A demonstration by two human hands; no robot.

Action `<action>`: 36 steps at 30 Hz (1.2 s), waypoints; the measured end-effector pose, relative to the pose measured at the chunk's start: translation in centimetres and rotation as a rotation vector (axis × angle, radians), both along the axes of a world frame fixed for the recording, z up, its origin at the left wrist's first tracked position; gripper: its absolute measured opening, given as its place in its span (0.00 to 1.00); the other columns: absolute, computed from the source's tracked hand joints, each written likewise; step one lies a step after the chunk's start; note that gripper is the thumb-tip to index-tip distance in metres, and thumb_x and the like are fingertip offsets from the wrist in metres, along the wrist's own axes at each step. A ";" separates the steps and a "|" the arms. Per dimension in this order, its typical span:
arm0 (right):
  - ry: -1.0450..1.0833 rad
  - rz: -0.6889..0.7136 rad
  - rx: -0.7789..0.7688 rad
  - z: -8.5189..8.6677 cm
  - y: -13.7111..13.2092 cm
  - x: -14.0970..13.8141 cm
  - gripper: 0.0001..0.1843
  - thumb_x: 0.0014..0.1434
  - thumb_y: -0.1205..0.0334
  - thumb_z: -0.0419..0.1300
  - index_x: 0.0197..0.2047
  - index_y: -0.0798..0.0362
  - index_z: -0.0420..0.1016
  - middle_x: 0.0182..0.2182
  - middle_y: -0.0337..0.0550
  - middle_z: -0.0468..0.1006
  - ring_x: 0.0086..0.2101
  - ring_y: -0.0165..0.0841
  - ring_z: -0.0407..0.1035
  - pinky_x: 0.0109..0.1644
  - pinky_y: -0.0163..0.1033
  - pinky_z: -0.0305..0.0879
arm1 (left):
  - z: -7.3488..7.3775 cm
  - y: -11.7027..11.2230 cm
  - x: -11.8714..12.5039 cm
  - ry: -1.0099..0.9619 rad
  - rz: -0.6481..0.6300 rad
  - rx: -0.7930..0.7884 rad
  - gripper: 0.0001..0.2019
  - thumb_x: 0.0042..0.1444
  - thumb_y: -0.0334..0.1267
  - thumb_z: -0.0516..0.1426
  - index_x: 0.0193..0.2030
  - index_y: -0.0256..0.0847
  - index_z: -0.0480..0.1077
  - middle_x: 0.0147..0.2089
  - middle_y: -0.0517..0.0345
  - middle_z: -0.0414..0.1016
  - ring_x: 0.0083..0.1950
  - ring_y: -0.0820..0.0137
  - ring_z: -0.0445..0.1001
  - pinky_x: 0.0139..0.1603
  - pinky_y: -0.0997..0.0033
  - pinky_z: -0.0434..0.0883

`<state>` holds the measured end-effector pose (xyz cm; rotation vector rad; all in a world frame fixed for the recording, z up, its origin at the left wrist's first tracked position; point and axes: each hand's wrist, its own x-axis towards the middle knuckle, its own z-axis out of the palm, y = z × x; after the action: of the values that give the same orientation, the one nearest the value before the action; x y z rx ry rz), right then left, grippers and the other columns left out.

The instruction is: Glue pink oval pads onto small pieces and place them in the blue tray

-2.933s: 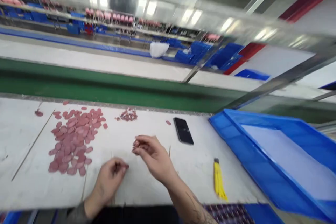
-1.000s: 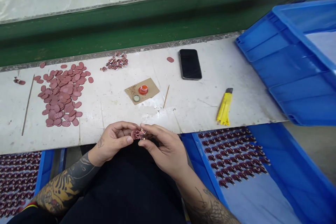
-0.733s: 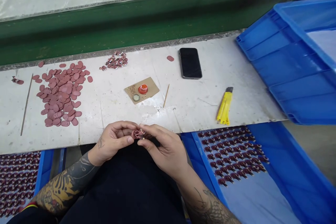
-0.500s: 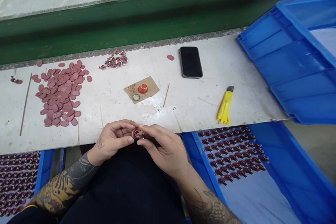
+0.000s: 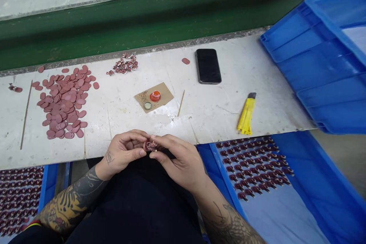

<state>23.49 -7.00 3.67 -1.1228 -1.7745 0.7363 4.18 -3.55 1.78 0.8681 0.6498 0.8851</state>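
On the white table [image 5: 223, 95], from the left, lie one thin wooden stick [image 5: 26, 114] and a big pile of flat oval pink pieces [image 5: 61, 103], too many to count. Behind is a smaller heap of rough, mixed parts [image 5: 124, 65]. One cardboard square [image 5: 164, 93] carries one ribbed metal bottle cap [image 5: 148, 105] and one orange cap [image 5: 155, 95].

Below, at the table edge, the curled fingers of the left hand [image 5: 122, 150] and right hand [image 5: 178, 162] almost close together and pinch one small pink piece [image 5: 151, 146].

Further right are one short stick [image 5: 181, 103], one black phone [image 5: 208, 66], one yellow cutter [image 5: 246, 114] and one blue plastic crate [image 5: 323, 65].
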 end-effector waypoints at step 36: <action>0.053 0.033 -0.058 0.0 0.2 0.1 0.20 0.64 0.66 0.64 0.59 0.47 0.72 0.36 0.40 0.80 0.34 0.30 0.76 0.38 0.35 0.74 | -0.6 -0.3 -0.1 0.003 -0.011 0.108 0.15 0.54 0.24 0.65 0.46 0.45 0.80 0.52 0.53 0.76 0.49 0.69 0.79 0.52 0.70 0.78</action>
<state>23.59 -6.83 3.66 -1.1043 -1.7411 0.8346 4.03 -3.82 1.20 0.9693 0.6036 0.9158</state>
